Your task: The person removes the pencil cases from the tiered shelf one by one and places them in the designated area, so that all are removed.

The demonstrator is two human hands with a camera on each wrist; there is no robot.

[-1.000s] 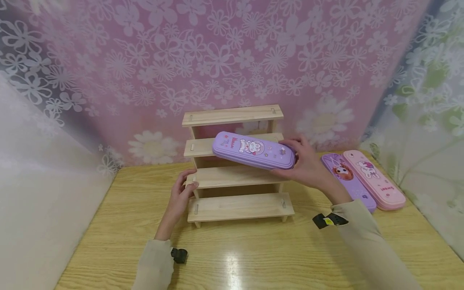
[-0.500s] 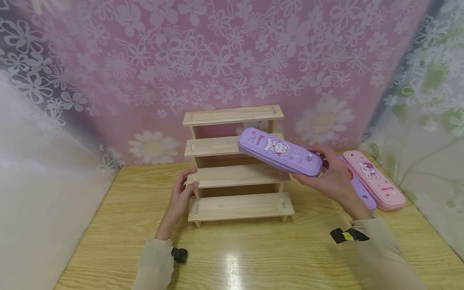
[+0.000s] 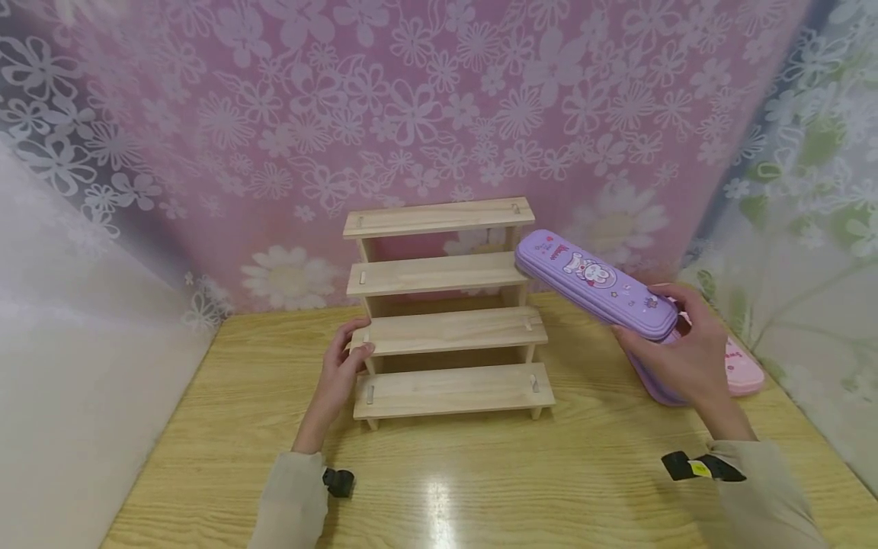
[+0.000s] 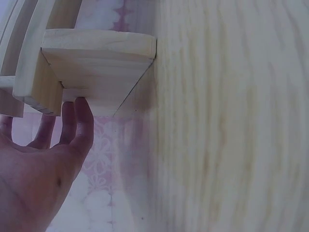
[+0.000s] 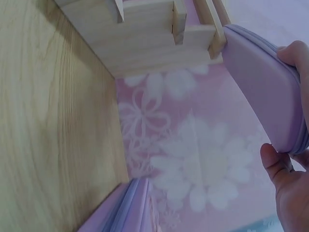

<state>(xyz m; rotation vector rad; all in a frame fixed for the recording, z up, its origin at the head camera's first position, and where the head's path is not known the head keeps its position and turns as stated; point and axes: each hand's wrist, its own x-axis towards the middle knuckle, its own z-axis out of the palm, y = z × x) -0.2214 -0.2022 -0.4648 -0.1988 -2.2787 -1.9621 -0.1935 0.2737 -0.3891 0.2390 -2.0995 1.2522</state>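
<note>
Right hand (image 3: 689, 358) grips the near end of a purple case (image 3: 595, 284), fingers curled over the top, thumb under. The case is in the air, tilted, far end up and just beside the right edge of the rack (image 3: 444, 305) at second-shelf height; from the head view it's not clear whether it touches the rack. The right wrist view shows the case's plain purple underside (image 5: 263, 82) close to the rack's side post (image 5: 212, 29).

The lid has a cartoon rabbit print plus small stars. There is a short word in pink script near the far end, too small to read.

Left hand (image 3: 341, 371) rests against the rack's left side post at the lower shelves, fingers (image 4: 77, 121) nearly straight and touching the wood, gripping nothing.

The rack is bare wood with four stepped shelves, all bare, and stands on the worktop (image 3: 480, 473) against the pink floral backdrop.

On the worktop under and behind the right hand are a second purple case (image 3: 652, 385) and a pink case (image 3: 744, 370), side by side and mostly hidden by the hand. Their print isn't legible.
</note>
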